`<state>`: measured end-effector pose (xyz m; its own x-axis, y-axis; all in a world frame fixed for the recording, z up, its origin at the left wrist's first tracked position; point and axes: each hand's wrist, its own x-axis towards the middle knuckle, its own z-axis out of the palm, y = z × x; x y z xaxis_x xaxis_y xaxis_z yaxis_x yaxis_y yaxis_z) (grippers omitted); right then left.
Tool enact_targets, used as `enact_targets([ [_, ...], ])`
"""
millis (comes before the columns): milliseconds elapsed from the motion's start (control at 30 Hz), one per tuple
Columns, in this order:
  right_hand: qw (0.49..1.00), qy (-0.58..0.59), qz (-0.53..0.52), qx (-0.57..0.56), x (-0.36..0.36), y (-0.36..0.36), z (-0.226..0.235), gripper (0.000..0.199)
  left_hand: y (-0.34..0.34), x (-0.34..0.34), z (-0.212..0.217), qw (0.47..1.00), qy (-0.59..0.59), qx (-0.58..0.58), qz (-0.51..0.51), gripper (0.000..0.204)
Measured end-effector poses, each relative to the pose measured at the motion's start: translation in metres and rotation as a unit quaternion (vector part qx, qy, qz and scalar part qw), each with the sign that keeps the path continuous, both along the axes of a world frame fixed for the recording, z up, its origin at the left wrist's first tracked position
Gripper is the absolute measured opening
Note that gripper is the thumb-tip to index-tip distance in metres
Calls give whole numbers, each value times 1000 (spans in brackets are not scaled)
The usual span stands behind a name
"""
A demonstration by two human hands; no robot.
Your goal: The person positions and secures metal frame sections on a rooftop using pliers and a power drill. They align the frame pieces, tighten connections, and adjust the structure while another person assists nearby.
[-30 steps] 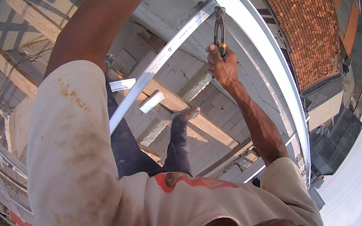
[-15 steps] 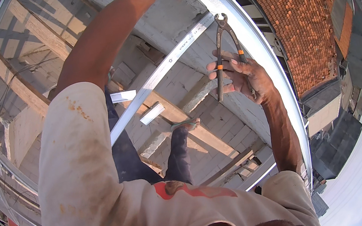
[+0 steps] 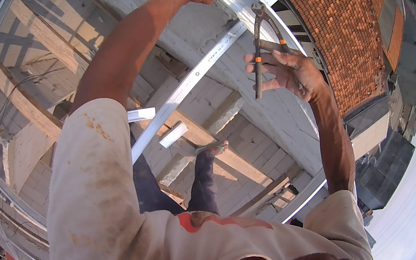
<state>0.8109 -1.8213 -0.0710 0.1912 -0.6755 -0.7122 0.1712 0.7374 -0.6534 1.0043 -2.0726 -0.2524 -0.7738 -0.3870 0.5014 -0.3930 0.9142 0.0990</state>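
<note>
No packages, signs or screens in view; one printed marking only.

A short run of small dark lettering sits on the flat face of the diagonal pale metal rail [image 3: 193, 79], roughly midway along its upper stretch, just left of the pincers [image 3: 262, 42] held in the right hand [image 3: 287, 71]. The marking is a thin single line stamped straight onto the silver-grey metal, following the rail's slant, with no sticker or backing patch. Too small to make out further. Nothing else around carries a label.
</note>
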Motion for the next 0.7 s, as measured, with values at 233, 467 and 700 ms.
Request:
enact_targets([
  [233, 999, 25, -10, -24, 10, -7, 8, 79, 2, 1, -11, 1000, -7, -18, 25, 74],
  [467, 988, 151, -34, 1, 18, -10, 11, 54, 6, 3, -4, 998, -52, -20, 38, 75],
  [700, 964, 266, 4, 17, 36, -15, 10, 47, 7, 4, -6, 998, -47, -5, 41, 70],
])
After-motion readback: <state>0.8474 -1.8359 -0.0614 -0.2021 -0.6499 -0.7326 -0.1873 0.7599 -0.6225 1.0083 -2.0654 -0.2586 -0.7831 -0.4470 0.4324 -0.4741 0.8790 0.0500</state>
